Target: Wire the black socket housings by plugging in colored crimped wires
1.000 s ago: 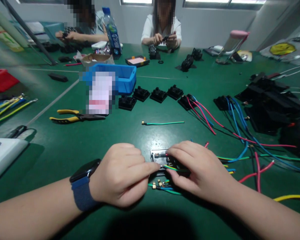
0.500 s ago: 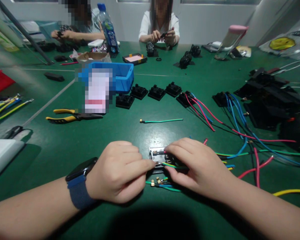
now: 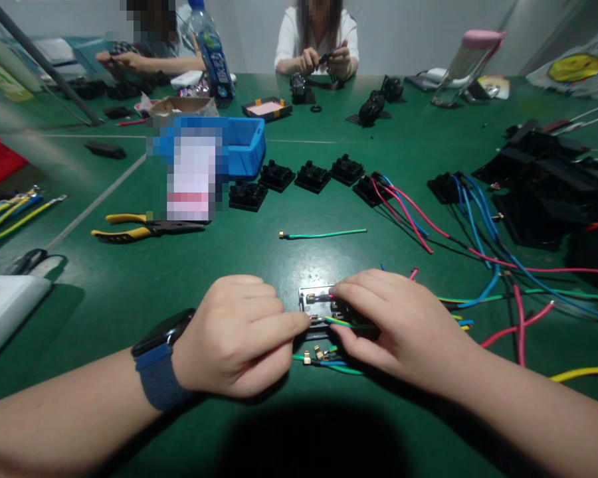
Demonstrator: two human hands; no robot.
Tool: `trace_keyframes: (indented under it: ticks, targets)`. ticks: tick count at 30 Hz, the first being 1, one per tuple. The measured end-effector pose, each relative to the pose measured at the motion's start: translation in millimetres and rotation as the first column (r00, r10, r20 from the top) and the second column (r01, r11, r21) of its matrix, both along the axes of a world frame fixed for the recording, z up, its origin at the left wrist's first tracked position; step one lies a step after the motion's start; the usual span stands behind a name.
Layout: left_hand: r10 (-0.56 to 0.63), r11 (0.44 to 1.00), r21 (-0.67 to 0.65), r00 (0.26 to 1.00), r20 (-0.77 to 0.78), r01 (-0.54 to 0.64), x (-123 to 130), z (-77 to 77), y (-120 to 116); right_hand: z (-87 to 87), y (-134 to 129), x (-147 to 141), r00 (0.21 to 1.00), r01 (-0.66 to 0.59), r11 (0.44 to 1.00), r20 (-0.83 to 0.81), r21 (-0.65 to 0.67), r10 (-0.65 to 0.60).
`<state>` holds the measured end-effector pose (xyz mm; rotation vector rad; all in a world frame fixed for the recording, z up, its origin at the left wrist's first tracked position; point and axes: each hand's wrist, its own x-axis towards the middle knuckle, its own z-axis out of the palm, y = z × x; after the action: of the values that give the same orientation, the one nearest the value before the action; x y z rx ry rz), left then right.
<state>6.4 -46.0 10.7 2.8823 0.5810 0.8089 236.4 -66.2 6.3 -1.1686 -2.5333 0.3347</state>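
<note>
My left hand [image 3: 246, 335], wearing a dark watch, is closed, its index fingertip against a metal terminal on a small black socket module [image 3: 321, 309]. What its curled fingers and hidden thumb hold does not show. My right hand [image 3: 396, 322] is closed around the right side of the same module, thumb below and fingers above, covering much of it. A green-yellow wire [image 3: 339, 322] runs from the touched terminal under my right hand. Just in front of the module lie loose wires with brass terminals [image 3: 307, 358], partly under my right hand. One green wire [image 3: 326, 234] lies alone beyond it.
Yellow-handled pliers [image 3: 129, 227] lie at left beside a blurred phone and a blue bin [image 3: 246, 149]. Several black modules [image 3: 313, 176] stand in a row. Red and blue wires [image 3: 478, 251] spread at right near black housings [image 3: 533, 212]. Two people work across the table.
The view has shifted slightly, moving the far things up in the picture. Both hands keep nearly the same place and pose on the module.
</note>
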Motion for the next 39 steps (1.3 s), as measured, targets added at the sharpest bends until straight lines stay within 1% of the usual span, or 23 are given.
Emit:
trace_keyframes:
  ticks: [7,18,23,26,29,31,34,39]
  targets:
    - [-0.015,1.000,0.013,1.000,-0.006,0.015,0.7,0.5,0.8,0.5,1.6,-0.9,1.000,0.005,1.000,-0.002,0.004,-0.005]
    - [-0.044,0.998,0.036,0.996,-0.073,0.047,-1.4,2.0,0.9,3.5,0.2,-1.6,0.999,0.033,0.998,-0.010,-0.044,-0.033]
    - [-0.046,0.999,0.026,0.997,-0.064,0.048,-0.5,1.2,2.6,6.2,-1.2,-2.0,0.999,0.052,0.996,0.005,-0.068,-0.052]
    - [-0.051,0.999,-0.011,0.998,-0.045,0.050,0.4,-1.2,5.1,6.5,-1.6,-1.6,0.998,0.054,0.996,0.019,-0.067,-0.053]
    - [-0.037,0.996,-0.086,0.999,-0.037,0.034,2.0,-1.2,6.7,5.5,-0.8,-1.2,0.999,0.032,0.997,0.011,-0.069,-0.032]
    - [0.003,0.992,-0.125,1.000,-0.024,-0.006,3.0,0.2,6.7,4.1,0.2,-1.0,1.000,0.009,0.996,-0.007,-0.084,-0.009]
    - [0.062,0.991,-0.116,0.998,-0.011,-0.063,3.8,2.2,5.9,1.6,1.0,-0.5,0.999,-0.013,0.994,-0.033,-0.106,0.010]
    - [0.060,0.994,-0.088,0.997,-0.057,-0.065,3.7,1.0,5.8,-0.1,1.3,0.0,0.999,0.023,0.994,-0.024,-0.108,-0.026]
